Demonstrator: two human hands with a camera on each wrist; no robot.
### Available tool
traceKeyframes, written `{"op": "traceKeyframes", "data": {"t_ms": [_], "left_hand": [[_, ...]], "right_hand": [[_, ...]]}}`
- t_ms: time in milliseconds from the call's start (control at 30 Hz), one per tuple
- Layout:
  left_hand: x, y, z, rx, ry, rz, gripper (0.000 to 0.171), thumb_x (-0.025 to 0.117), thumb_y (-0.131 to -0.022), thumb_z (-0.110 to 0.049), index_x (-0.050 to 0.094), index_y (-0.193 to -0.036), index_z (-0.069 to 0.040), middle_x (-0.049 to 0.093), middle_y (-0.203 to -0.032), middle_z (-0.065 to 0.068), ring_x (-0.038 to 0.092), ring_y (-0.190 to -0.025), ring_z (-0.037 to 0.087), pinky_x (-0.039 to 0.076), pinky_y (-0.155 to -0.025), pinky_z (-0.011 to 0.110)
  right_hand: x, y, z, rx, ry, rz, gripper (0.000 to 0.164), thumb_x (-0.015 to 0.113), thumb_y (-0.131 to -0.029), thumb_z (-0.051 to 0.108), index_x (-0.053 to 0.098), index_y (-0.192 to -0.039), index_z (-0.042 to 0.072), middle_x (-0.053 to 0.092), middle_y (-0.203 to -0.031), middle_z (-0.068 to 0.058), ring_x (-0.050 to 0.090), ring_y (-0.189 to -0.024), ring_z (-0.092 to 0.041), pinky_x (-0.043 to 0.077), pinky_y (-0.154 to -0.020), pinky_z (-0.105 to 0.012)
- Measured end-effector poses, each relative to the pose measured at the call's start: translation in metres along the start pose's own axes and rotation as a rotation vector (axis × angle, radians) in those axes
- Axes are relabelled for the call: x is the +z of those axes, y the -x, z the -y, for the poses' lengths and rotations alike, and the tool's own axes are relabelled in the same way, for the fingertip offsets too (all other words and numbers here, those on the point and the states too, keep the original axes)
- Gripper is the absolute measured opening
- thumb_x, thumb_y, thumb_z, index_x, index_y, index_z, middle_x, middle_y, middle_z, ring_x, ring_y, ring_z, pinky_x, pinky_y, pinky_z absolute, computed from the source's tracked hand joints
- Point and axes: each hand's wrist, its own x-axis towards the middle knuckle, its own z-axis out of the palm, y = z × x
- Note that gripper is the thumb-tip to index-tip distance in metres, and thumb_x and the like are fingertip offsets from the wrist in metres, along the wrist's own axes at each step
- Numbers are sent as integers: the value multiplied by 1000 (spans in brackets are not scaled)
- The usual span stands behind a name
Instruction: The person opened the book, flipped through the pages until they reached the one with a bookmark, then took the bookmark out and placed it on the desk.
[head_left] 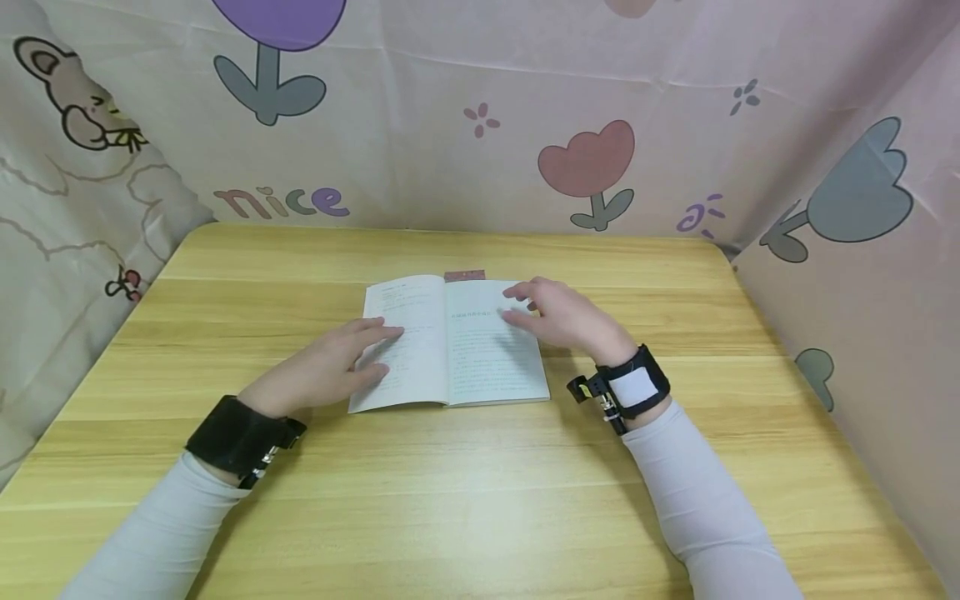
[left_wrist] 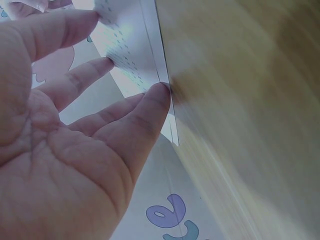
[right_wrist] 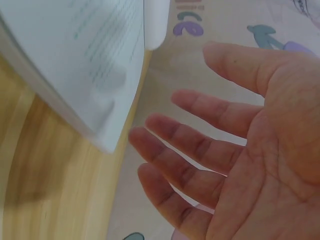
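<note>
An open book (head_left: pixel 491 358) lies on the wooden table, its left page covered in small print and its right page bearing a heading above lines of text. My left hand (head_left: pixel 330 362) rests on the left page with fingers spread; in the left wrist view its fingertips (left_wrist: pixel 159 92) touch the paper near the edge. Over the upper right part of the book hovers my right hand (head_left: pixel 562 315), its fingers loosely extended. The right wrist view shows that hand's fingers (right_wrist: pixel 187 170) apart from the page (right_wrist: pixel 95 65), with nothing in them.
A small reddish-brown strip (head_left: pixel 465 275) shows at the book's top edge by the spine. The wooden table (head_left: pixel 480 500) meets a printed cloth (head_left: pixel 420 142) at the back and sides. Both wrists wear black straps with small cameras.
</note>
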Motion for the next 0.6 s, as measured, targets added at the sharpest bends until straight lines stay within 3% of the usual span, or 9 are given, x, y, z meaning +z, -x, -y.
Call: {"op": "traceKeyframes", "data": {"t_ms": [267,467,600], "left_hand": [[0,-1,-1,7,-2,-2,56,63,-93,-20,46,-144,-6,37,-144,26,34,-131,41,31,-101,57],[0,-1,1,3,-1,2,56,62,-94,-21,45,-145,-8,36,-145,25,33,-131,41,30,-102,57],[0,-1,1,0,0,3,56,62,-94,-21,45,-146,-8,36,-145,25,33,-131,41,30,-102,57]], "right_hand": [[-1,-2,-13,68,-13,25,51,56,-97,38,57,-132,1,58,-129,-12,58,-109,-22,48,-87,-36],[1,-2,-18,105,26,13,49,57,-96,39,62,-127,1,58,-128,-12,59,-79,-17,48,-72,-32],[3,-3,-19,134,33,26,48,58,-95,39,64,-125,2,62,-121,-10,54,-69,-17,44,-66,-31]]}}
